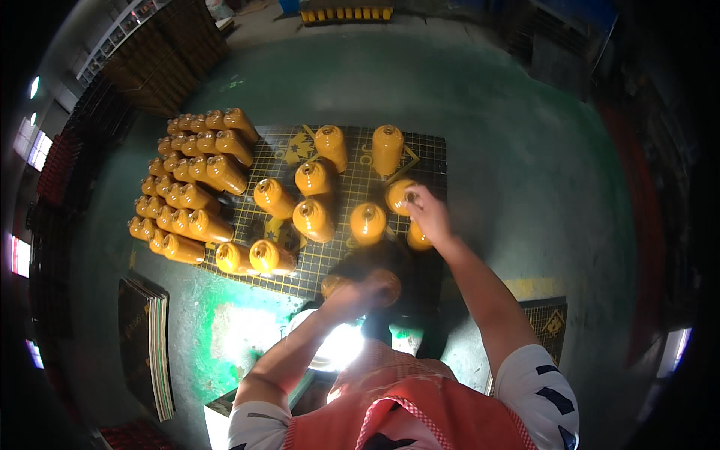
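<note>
Glossy orange-yellow bottle-shaped cylinders with rounded shoulders and short necks stand on a dark board with a yellow grid (262, 157). My right hand (429, 214) is closed, fingers pinching the neck of a cylinder (397, 198) near the board's right edge. Another cylinder (418, 236) shows partly behind my right wrist. Low in the middle, my left hand (358, 294) is smeared by motion. It is at a shadowed cylinder (388, 283), and its grip cannot be made out. A further cylinder (332, 284) sits beside it, and one (368, 223) stands between my hands.
Tight rows of the same cylinders (187, 199) fill the board's left side; several more stand spaced across its middle. Stacked panels (146, 349) lean at lower left. A bright light (335, 345) glares before me. Brown stacks (165, 60) stand at far left on green floor (525, 172).
</note>
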